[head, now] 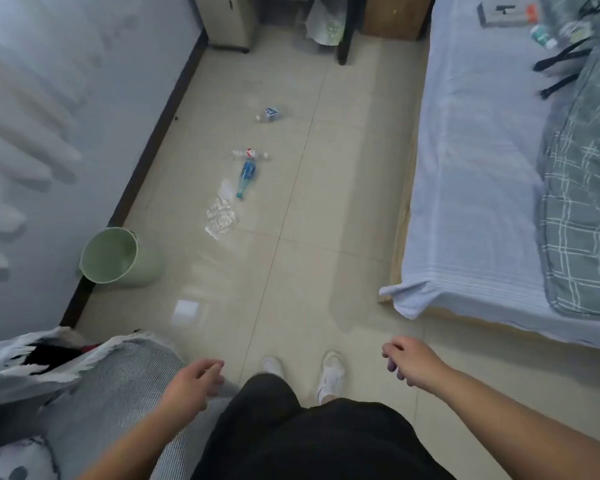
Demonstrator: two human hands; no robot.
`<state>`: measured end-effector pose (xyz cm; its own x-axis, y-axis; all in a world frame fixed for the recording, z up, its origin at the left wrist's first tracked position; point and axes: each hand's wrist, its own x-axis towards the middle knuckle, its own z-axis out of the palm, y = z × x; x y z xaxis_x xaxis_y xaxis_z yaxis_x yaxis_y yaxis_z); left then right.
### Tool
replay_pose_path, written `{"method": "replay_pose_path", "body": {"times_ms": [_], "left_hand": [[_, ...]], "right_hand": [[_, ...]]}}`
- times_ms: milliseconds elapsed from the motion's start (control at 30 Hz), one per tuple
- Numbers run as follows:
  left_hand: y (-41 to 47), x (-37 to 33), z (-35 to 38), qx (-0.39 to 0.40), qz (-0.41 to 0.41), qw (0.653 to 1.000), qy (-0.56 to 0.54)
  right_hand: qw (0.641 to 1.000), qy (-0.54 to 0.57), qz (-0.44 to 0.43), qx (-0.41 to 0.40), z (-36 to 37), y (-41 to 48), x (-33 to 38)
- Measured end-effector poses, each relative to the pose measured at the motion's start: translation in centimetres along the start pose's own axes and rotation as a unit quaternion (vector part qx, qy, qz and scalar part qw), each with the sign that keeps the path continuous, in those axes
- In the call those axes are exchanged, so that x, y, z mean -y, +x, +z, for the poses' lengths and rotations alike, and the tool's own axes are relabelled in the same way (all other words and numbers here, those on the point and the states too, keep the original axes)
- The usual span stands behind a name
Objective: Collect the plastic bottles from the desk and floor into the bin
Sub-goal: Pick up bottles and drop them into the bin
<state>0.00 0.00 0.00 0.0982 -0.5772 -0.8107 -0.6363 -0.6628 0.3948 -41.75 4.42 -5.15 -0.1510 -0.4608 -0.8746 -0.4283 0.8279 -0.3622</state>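
Three plastic bottles lie on their sides on the pale glossy tiled floor [326, 202], in the aisle between the wall and the bed [465, 168]. The farthest is a short clear bottle with a blue-and-white label [271, 114]. Nearer, a clear bottle with a red-and-white label [250, 154] lies crosswise, and a slim blue bottle [246, 178] runs lengthwise from it, the two close enough that they may touch. Just beside the blue one is a crumpled clear plastic piece [220, 216]; whether it is a flattened bottle I cannot tell.

A round, smooth, pale green bin [146, 261] is tipped against the dark skirting at the foot of the wall, its mouth open toward us, well apart from the bottles. Nothing stands between them and the person.

The person stands in white shoes [333, 370] and dark legwear. The left hand [191, 382] hangs with its fingers loosely curled and holds nothing; the right hand [409, 360] is likewise slack and empty.

A grey striped cushion [118, 382] crowds the near left. The bed has a light blue sheet and a green checked quilt [582, 202]; near its far end lies a small bottle with a green label [542, 36]. Beyond the bottles stand a beige cabinet [234, 26] and a dark furniture leg [345, 36].
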Motion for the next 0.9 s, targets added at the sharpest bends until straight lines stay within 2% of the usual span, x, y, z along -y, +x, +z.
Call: {"method": "replay_pose_path", "body": {"times_ms": [167, 267, 400, 567, 900], "left_hand": [[1.6, 0.1, -1.7, -0.004, -0.032, 0.999, -0.004], [3.9, -1.6, -2.9, -0.009, -0.048, 0.998, -0.034], [9.6, -5.9, -5.4, -0.014, -0.029, 0.997, -0.066], [17.1, -14.3, -10.4, 0.016, 0.019, 0.998, -0.051], [26.3, -34.0, -16.7, 0.049, 0.081, 0.995, -0.011]], "right_hand": [[0.999, 0.0, -0.039, -0.034, -4.4, 3.3, 7.9], [0.996, -0.01, -0.063, -0.059, -6.8, 4.9, 13.3], [0.994, 0.025, -0.067, -0.087, -9.2, 7.5, 19.7], [0.995, 0.029, -0.012, -0.097, -10.5, 9.1, 22.9], [0.979, 0.123, 0.127, -0.098, -13.3, 11.5, 22.1]]}}
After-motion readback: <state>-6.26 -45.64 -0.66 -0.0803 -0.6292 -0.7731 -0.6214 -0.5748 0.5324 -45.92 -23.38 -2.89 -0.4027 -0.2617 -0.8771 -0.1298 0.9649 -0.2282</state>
